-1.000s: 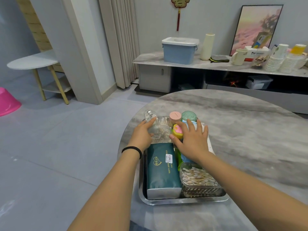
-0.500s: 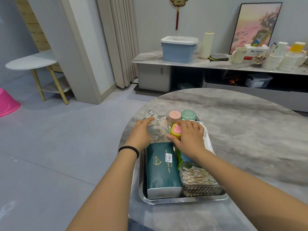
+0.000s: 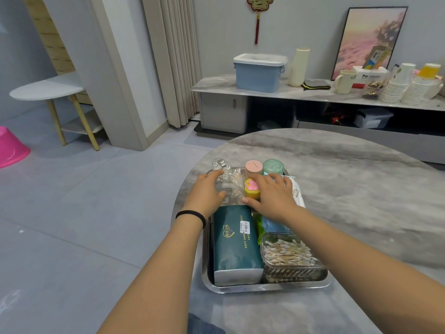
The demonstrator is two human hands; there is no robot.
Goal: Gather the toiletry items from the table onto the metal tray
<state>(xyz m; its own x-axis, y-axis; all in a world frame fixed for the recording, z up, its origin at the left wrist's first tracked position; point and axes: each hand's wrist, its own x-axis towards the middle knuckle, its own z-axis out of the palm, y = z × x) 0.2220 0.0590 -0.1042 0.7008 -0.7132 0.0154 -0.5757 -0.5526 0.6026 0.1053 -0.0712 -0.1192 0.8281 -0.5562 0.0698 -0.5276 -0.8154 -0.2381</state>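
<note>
A metal tray [image 3: 265, 288] lies on the marble table near its left edge. It holds a dark green tissue pack [image 3: 234, 244], a clear box of cotton swabs [image 3: 289, 255], a blue pack [image 3: 273, 226], a white wipes pack [image 3: 296, 192], a pink jar [image 3: 253, 167] and a green jar [image 3: 272, 167]. My left hand [image 3: 206, 192] grips a clear plastic container [image 3: 230, 188] at the tray's far left. My right hand [image 3: 272, 196] has its thumb and forefinger around a yellow round item with a pink paw print [image 3: 251, 189].
The grey marble table [image 3: 349, 189] spreads to the right and beyond the tray. Its left edge runs just beside the tray, with grey floor below. A sideboard with a blue bin [image 3: 258, 72], cups and stacked plates stands at the back wall.
My right hand has drawn back a little from the green jar and closed around the yellow item. My left hand stays on the clear container, shifted only slightly.
</note>
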